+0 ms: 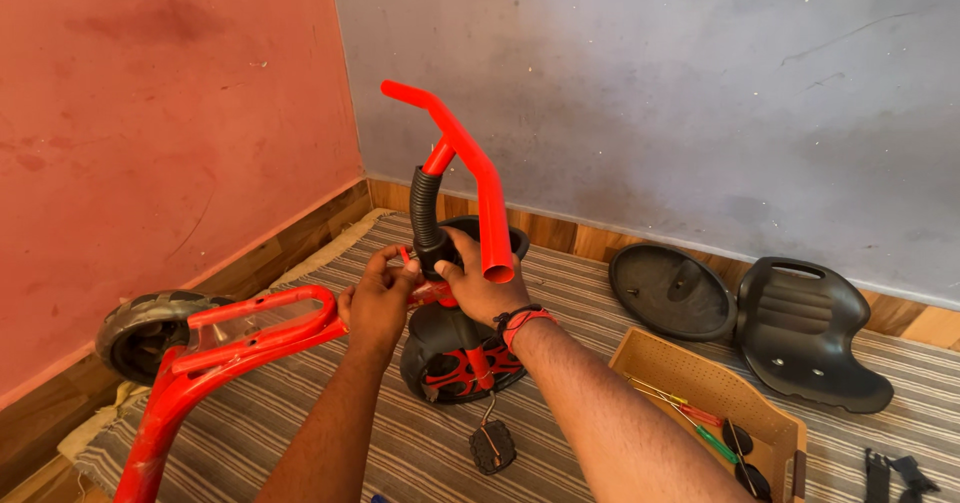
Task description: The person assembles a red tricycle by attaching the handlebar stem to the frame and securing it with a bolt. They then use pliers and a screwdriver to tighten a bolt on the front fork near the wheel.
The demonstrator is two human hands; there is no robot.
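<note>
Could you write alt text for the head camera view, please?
Two hands, left and right, grip the joint between a red tricycle frame and its handlebar. Beside them on a striped mat sit a tool basket and black seat.

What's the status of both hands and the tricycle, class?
Left hand pinching the frame where it meets the fork. Right hand gripping the fork below the handlebar. Front wheel on the mat. Nothing blocking.

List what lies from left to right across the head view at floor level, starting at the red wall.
Rear wheel → red frame → left hand → right hand → front wheel → round black disc → black seat → black straps at the far right.
</note>
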